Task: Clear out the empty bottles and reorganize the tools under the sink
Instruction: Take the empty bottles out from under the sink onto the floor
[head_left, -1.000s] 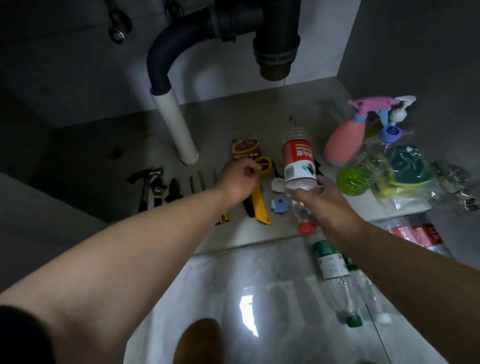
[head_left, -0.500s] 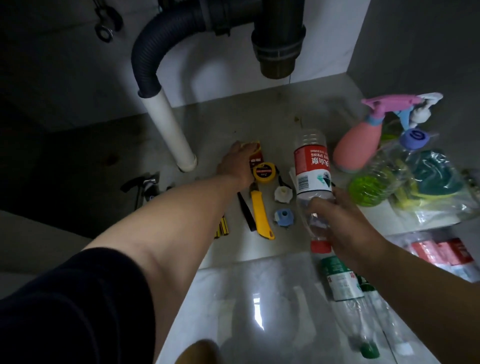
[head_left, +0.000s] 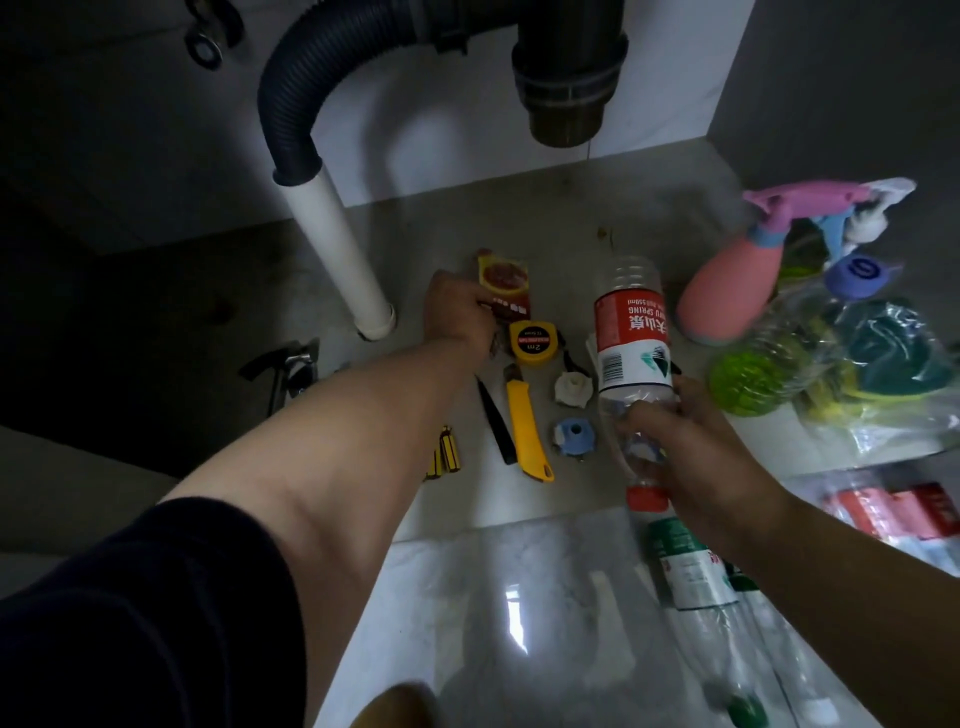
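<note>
Plainly the job is only part done. The right hand (head_left: 691, 457) has its fingers wrapped round the neck end of a clear plastic bottle with a red-and-white label (head_left: 631, 332). The bottle is held upside down, red cap lowest, just right of the round yellow tape measure (head_left: 535, 340) and, as far as I can judge, lifted off the cabinet floor. The left hand (head_left: 457, 317), just beyond and left of the tape measure, has its fingers curled onto the near edge of a small red-brown foil packet (head_left: 504, 283). Well nearer the camera than the tape measure and to its right, a clear plastic bottle with a green label (head_left: 685, 571) lies on its side on the glossy tile outside the cabinet, so some empties look to be out already. A blurred cluster of red-labelled clear bottles (head_left: 893, 512) lies far to the tape measure's right; how many, I cannot tell. Left to do, by my reading: carry out the held bottle and tidy the tools. A yellow utility knife (head_left: 524, 426), a slim black tool (head_left: 496, 421), a white plastic fitting (head_left: 571, 387) and a blue plastic fitting (head_left: 571, 436) lie loosely on the near side of the tape measure. A steel-headed hammer (head_left: 283, 364) sits well to its left in shadow, and a pink plastic spray bottle (head_left: 727, 296) stands well to its right.
</note>
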